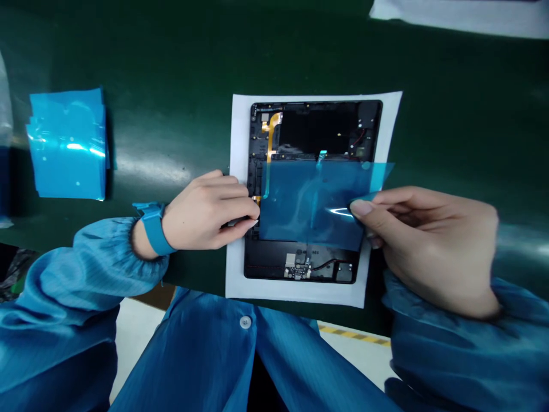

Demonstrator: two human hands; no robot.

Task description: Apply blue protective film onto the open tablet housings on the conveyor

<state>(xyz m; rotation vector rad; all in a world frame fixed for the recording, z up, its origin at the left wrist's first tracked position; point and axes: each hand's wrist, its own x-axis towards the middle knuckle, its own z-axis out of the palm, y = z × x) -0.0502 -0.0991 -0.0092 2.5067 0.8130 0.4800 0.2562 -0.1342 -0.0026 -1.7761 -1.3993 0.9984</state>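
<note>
A sheet of clear blue film [291, 200] lies across the middle of an opened tablet [274, 257], whose inner parts show. My right hand [433, 246] pinches the film's right edge between thumb and forefinger, and that side looks slightly raised. At the tablet's left edge is my left hand [210, 212], thumb and forefinger pressed together beside the film's left edge. Whatever is between those fingertips is too small to make out. Above the film, an orange flex cable [271, 134] runs down the tablet's left side. Beneath the tablet is a white sheet [295, 290].
A stack of blue film sheets [68, 146] sits on the green table [171, 68] to the left. White material [463, 17] shows at the top right. A blue wrist strap [156, 229] circles my left wrist.
</note>
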